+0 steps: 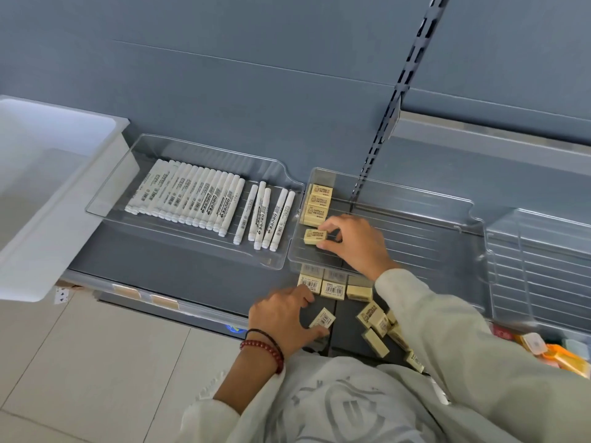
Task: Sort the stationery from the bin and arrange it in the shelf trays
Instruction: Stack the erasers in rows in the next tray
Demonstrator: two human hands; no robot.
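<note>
Pinching 1 eraser (pixel 323 318), left hand (pixel 281 318) over grey shelf (pixel 192 276); right hand (pixel 355 241) pinches another eraser (pixel 315 235) in clear tray (pixel 415 238).

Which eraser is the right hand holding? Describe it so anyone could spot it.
Look at the clear tray right of the marker tray. Erasers line its left wall; this eraser lies just in front of them, apart, the only one pinched by the right hand.

In tray (pixel 415 244), right hand (pixel 355 244) pinching eraser (pixel 315 236) — left hand (pixel 281 318), second eraser (pixel 323 318)
</note>
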